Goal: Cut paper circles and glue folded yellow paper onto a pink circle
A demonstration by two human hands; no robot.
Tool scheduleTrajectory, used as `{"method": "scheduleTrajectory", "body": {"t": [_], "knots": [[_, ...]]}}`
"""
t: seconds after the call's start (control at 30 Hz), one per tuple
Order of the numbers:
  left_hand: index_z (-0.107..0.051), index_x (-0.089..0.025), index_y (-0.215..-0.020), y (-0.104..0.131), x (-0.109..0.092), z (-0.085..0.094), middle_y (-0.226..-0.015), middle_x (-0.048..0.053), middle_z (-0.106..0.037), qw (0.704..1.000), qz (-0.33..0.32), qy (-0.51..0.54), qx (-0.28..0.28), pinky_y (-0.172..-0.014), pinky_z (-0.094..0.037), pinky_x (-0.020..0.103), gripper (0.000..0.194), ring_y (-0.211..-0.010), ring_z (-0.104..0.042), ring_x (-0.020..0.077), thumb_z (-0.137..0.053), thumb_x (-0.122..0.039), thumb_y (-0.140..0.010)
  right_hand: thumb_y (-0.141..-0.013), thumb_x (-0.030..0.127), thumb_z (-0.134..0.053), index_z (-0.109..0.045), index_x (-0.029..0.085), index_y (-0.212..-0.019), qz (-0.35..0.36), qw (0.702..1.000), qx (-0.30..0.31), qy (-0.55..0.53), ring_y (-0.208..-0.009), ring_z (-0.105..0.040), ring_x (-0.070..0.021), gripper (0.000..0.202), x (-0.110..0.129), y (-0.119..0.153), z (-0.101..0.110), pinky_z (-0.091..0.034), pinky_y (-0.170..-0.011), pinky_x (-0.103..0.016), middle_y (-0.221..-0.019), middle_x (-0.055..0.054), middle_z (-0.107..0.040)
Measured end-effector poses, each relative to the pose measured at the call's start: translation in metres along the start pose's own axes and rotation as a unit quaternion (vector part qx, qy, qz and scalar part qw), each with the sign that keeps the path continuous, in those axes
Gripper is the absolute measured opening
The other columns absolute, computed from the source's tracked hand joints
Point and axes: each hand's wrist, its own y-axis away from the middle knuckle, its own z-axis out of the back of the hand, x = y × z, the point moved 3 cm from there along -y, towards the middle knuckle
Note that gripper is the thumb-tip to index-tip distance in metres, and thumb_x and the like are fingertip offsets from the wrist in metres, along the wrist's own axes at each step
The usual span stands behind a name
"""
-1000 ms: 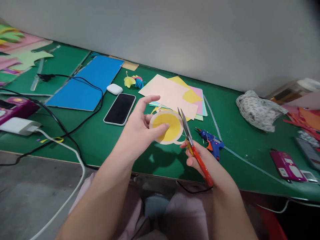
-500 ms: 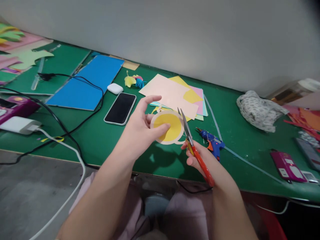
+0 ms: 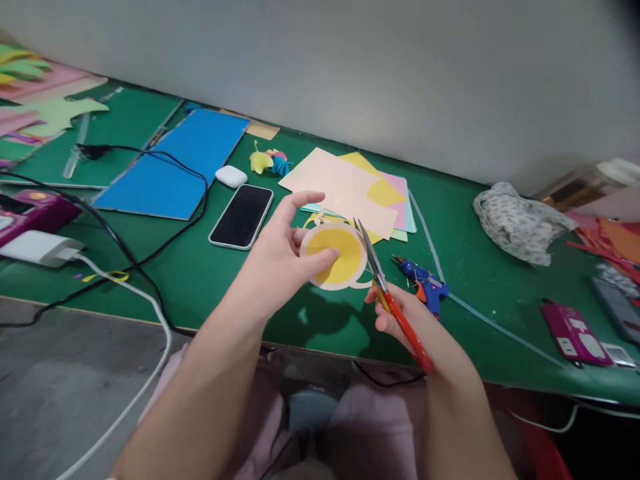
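Note:
A yellow disc on a pale pink paper backing [image 3: 345, 261] is pinched in my left hand [image 3: 287, 257], thumb on top and fingers beneath. My right hand [image 3: 400, 307] holds scissors [image 3: 400, 321] with red handles. Their slightly parted blades meet the right edge of the paper circle. A thin pale strip of paper [image 3: 363, 283] curls from the lower right of the circle, near my right fingers. Both hands are above the front part of the green table [image 3: 300, 327].
Behind my hands lie stacked coloured papers [image 3: 330, 180]. A phone [image 3: 242, 217], white case [image 3: 231, 176] and blue board [image 3: 175, 167] are to the left. On the right are a blue glue gun [image 3: 423, 280], patterned cloth [image 3: 520, 220] and purple device [image 3: 575, 333].
The scissor blades have shifted very slightly left at their tips, and my right hand sits marginally lower and further right. My left hand keeps its hold on the paper circle.

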Motion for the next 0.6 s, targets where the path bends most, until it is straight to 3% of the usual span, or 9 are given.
{"method": "scheduleTrajectory", "body": {"t": [0.33, 0.6], "knots": [[-0.045, -0.027, -0.125, -0.001, 0.001, 0.002, -0.056, -0.008, -0.048, 1.000, 0.007, -0.021, 0.010, -0.046, -0.045, 0.017, 0.063, -0.049, -0.053, 0.0095, -0.067, -0.016, -0.067, -0.063, 0.067, -0.069, -0.053, 0.021, -0.086, -0.017, 1.000, 0.007, 0.006, -0.053, -0.037, -0.0121, 0.054, -0.007, -0.004, 0.002, -0.030, -0.051, -0.025, -0.058, 0.005, -0.044], [-0.042, -0.026, -0.126, 0.000, 0.000, 0.002, -0.057, -0.007, -0.049, 0.999, 0.018, -0.031, 0.020, -0.046, -0.044, 0.017, 0.065, -0.051, -0.054, 0.0104, -0.065, -0.015, -0.067, -0.071, 0.064, -0.065, -0.053, 0.023, -0.104, 0.013, 1.000, 0.012, -0.004, -0.061, -0.051, -0.0168, 0.054, -0.011, 0.002, 0.005, -0.040, -0.059, -0.029, -0.070, 0.000, -0.058]]}}
